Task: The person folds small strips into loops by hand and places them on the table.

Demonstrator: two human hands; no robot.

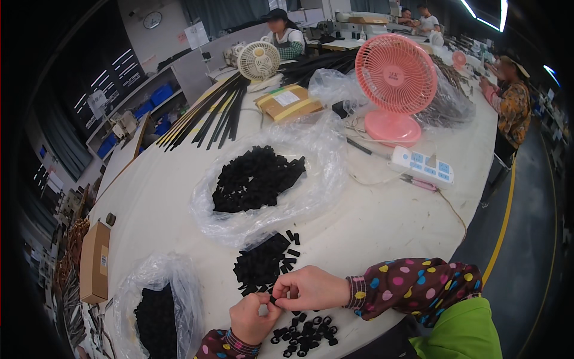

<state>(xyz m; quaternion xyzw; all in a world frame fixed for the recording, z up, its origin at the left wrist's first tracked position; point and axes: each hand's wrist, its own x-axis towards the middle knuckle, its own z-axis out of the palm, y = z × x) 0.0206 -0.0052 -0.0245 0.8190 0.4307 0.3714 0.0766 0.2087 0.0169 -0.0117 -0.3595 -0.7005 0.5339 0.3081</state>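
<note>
My left hand and my right hand meet low in the middle, above the white table. Their thumbs and fingertips pinch one small black piece; its exact kind is too small to make out. Just beyond the fingers lies a heap of short black strips, with several loose ones at its right side. Nearer to me, below my right hand, small black loops or rings are scattered. Patterned sleeve covers with coloured dots reach to both wrists.
An open clear plastic bag of black pieces lies beyond the heap, another bag at left beside a cardboard box. A pink fan, power strip, taped packet and long black strips lie farther back. Co-workers sit or stand around.
</note>
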